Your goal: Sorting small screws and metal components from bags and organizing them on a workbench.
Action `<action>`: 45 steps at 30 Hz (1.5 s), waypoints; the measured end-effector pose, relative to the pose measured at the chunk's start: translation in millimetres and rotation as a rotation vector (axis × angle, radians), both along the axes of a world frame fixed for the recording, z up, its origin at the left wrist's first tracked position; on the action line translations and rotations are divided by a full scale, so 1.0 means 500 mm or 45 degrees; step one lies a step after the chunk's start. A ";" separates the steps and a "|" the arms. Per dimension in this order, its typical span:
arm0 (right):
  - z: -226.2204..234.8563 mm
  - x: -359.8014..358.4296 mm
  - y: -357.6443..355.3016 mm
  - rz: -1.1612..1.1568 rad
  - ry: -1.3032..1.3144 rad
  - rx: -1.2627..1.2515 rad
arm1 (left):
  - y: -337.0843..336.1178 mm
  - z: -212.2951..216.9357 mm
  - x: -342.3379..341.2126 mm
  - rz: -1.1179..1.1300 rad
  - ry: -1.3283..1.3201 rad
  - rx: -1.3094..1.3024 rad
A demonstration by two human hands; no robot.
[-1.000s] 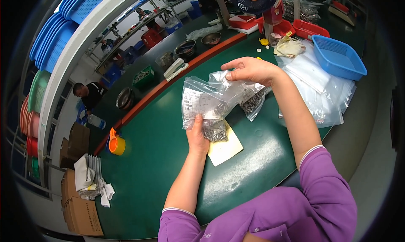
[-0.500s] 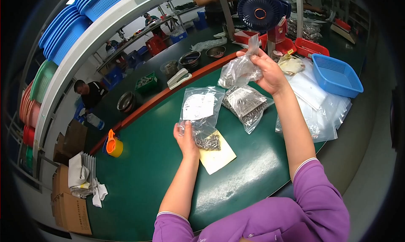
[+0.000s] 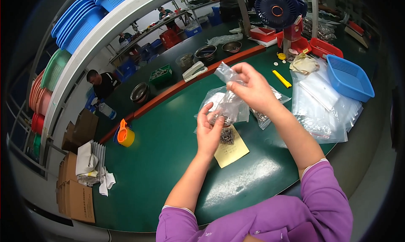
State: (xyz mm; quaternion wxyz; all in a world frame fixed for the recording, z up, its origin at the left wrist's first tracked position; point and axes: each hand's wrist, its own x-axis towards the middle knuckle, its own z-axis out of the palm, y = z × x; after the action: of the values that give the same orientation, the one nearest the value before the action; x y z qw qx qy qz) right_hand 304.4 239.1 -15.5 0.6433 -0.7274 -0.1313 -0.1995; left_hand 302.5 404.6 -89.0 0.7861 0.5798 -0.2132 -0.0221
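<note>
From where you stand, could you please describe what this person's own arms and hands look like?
Both forearms are bare below short purple sleeves; the right sleeve has a thin white edge at its cuff. The left hand and right hand wear no gloves, and no rings, watch or bracelets are visible.

A single head-worn fisheye view looks steeply down and forward from above the person's chest, so both purple sleeves rise from the lower edge and the left hand [image 3: 209,132] and right hand [image 3: 249,86] meet close under the lens near the picture's middle. The green table [image 3: 168,157] fills the middle ground, its straight red edge bending with the lens. Farther off, toward the upper rim, shelves and a second worktable curve away, small and distant.
</note>
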 end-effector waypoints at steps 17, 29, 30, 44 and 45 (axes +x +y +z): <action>-0.005 0.007 -0.032 0.619 0.372 0.214 | 0.024 0.023 0.024 -0.085 0.268 -0.488; -0.006 0.001 -0.013 0.335 0.208 0.366 | 0.014 0.027 0.006 -0.003 0.177 -0.147; -0.004 -0.003 -0.008 0.361 0.204 0.436 | 0.012 0.011 0.012 0.152 0.017 0.017; 0.010 -0.004 -0.017 -0.167 -0.104 -0.101 | 0.007 0.053 -0.019 -0.352 0.274 -0.552; 0.013 -0.008 -0.021 -0.180 0.053 -0.147 | 0.007 0.061 -0.021 -0.334 0.254 -0.645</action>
State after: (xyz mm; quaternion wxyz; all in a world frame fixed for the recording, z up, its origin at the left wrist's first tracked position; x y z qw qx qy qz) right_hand 300.2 228.7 -8.9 0.5871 -0.7748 -0.0774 -0.2213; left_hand 292.0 408.2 -58.7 0.9132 0.3277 -0.2067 -0.1265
